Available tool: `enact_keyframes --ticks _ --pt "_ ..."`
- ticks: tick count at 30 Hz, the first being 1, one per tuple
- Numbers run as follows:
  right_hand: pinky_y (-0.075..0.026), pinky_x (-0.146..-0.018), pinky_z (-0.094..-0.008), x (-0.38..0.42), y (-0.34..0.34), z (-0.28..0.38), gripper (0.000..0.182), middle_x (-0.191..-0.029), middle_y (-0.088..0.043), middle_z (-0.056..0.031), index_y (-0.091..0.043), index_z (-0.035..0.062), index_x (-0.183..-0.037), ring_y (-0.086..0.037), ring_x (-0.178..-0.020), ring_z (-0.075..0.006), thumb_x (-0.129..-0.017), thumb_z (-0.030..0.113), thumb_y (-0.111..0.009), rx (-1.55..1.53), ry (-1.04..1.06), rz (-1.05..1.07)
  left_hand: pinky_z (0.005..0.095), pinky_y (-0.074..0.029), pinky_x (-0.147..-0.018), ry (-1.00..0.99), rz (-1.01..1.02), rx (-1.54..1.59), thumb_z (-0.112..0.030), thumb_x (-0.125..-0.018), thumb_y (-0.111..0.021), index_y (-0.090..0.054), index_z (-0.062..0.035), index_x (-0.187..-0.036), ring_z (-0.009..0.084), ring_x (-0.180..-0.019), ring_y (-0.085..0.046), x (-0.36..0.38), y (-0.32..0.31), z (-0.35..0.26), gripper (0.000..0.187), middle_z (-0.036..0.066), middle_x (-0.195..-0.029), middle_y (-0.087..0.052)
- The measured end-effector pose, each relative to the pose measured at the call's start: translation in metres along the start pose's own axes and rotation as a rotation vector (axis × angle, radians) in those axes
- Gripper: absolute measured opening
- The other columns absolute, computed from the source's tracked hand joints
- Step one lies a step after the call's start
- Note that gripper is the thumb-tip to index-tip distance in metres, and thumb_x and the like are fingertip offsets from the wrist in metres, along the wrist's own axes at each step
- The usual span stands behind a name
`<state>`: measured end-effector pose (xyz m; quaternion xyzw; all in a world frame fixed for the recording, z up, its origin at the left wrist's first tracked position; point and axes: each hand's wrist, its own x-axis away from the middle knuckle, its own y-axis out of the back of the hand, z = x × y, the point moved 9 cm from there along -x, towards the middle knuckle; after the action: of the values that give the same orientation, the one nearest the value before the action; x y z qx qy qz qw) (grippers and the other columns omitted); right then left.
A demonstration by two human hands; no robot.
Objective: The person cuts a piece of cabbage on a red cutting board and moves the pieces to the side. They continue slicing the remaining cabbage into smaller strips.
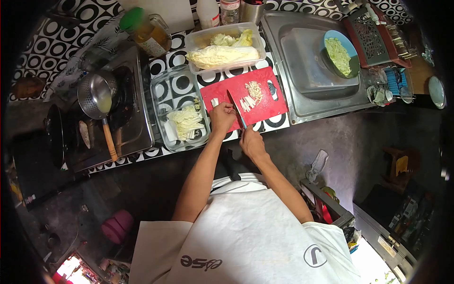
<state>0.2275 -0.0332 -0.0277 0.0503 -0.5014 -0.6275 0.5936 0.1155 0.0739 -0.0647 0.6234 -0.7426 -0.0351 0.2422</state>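
Note:
On the red cutting board (262, 109), my right hand (252, 142) is closed round the handle of a knife (234, 102), whose blade points away from me. Just left of the blade, my left hand (222, 116) rests on the board with its fingers curled; what lies under them is too small to make out. A white piece (214, 102) shows beyond those fingers. Chopped white pieces (253, 94) lie in a small heap right of the blade. Left of the board, a clear glass dish (158, 102) holds cut leafy cabbage (186, 123).
Behind the board, a plastic tub (190, 42) holds cabbage (222, 56). A blue bowl (331, 34) of shredded greens stands at the sink (312, 111). On the left, a pan with a wooden handle (109, 139) sits on the stove (142, 94). A green-lidded jar (153, 40) stands behind.

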Motion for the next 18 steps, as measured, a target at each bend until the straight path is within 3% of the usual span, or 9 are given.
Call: enact_keyframes --ticks 10,18 --pt "-0.046 -0.072 -0.0546 0.009 0.001 -0.014 0.026 -0.077 -0.059 -0.0319 -0.046 -0.005 -0.093 -0.058 -0.079 -0.0494 -0.09 0.021 -0.044 0.058 0.014 -0.015 0.03 -0.05 -0.06 -0.021 -0.037 -0.073 -0.005 -0.066 -0.066 -0.065 -0.0017 -0.087 0.0193 -0.061 -0.065 0.004 0.004 -0.011 0.021 0.011 -0.066 -0.066" --pt "-0.05 -0.07 -0.0505 0.005 0.022 -0.008 0.03 -0.079 -0.061 -0.0296 -0.048 -0.0045 -0.095 -0.062 -0.077 -0.0446 -0.09 0.025 -0.044 0.086 0.073 -0.037 0.0293 -0.05 -0.062 -0.01 -0.047 -0.154 -0.009 -0.069 -0.067 -0.065 -0.0027 -0.087 0.018 -0.059 -0.064 0.006 -0.001 -0.022 0.019 0.01 -0.065 -0.065"
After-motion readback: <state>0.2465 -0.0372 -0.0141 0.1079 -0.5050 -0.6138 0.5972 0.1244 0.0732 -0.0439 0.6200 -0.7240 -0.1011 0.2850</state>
